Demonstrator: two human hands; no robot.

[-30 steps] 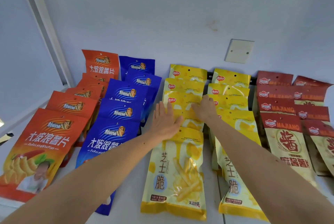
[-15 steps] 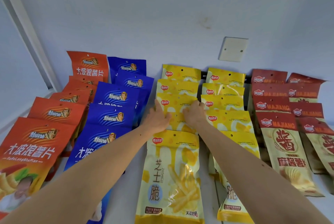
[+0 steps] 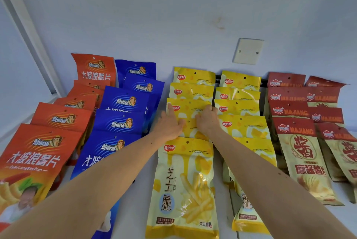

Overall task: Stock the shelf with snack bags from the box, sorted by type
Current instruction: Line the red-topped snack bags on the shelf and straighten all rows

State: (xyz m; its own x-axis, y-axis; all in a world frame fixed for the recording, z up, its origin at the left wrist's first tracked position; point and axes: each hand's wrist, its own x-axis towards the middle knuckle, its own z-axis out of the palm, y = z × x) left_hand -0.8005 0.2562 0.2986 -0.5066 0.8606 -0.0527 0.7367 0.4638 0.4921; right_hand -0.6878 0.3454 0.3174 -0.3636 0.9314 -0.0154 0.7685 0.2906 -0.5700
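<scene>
1. Both hands have pushed further back since a second ago: left hand and right hand now grip the sides of a yellow bag mid-row in the left yellow column, seating it.
2. Shelf looks nearly stocked, sorted by colour.
3. Readable: front yellow bag "ZHISHICUI"; red-tan bags "MAJIANG"; orange bags "DaBoLangShuPian".
</scene>
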